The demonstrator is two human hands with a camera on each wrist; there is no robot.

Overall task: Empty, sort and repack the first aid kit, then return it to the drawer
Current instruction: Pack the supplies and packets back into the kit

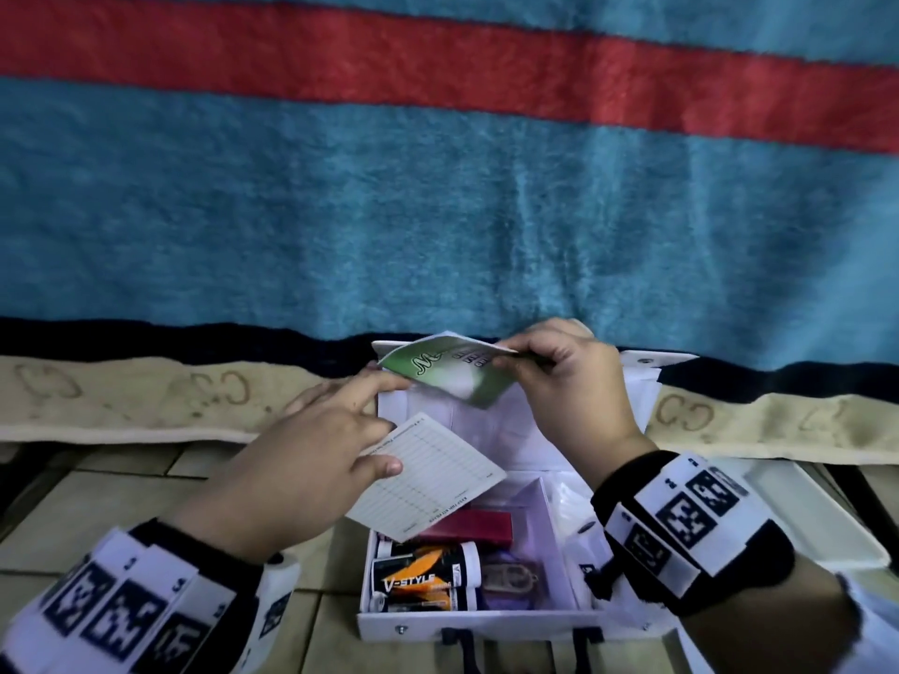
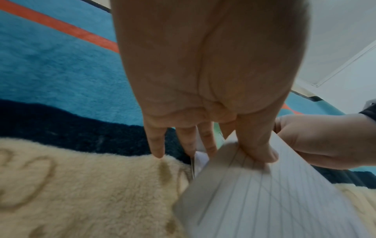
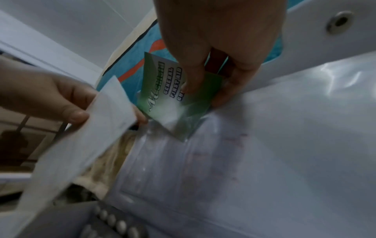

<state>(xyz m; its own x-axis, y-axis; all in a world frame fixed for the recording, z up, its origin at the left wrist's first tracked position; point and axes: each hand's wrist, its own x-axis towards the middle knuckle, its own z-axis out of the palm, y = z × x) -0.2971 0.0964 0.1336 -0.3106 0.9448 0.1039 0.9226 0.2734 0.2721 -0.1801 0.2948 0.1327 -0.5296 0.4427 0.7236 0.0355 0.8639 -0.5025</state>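
Observation:
The white first aid kit box (image 1: pixel 374 625) stands open on the tiled floor, its lid (image 1: pixel 647 396) raised against the bed edge. Inside lie a V-style bottle (image 1: pixel 423 574), a dark red box (image 1: pixel 472 525) and small items. My left hand (image 1: pixel 316 454) pinches a white lined card (image 1: pixel 428 479) (image 2: pixel 284 193) between thumb and fingers above the box. My right hand (image 1: pixel 564 381) pinches a green first aid guide leaflet (image 1: pixel 452 377) (image 3: pixel 175 96) at the clear plastic pocket (image 3: pixel 203 169) of the lid.
A blue blanket with a red stripe (image 1: pixel 438 187) and a beige fleece border (image 1: pixel 121 396) covers the bed behind the box. A white tray or lid (image 1: pixel 817 518) lies on the floor to the right. Tiled floor (image 1: pixel 97 508) shows at the left.

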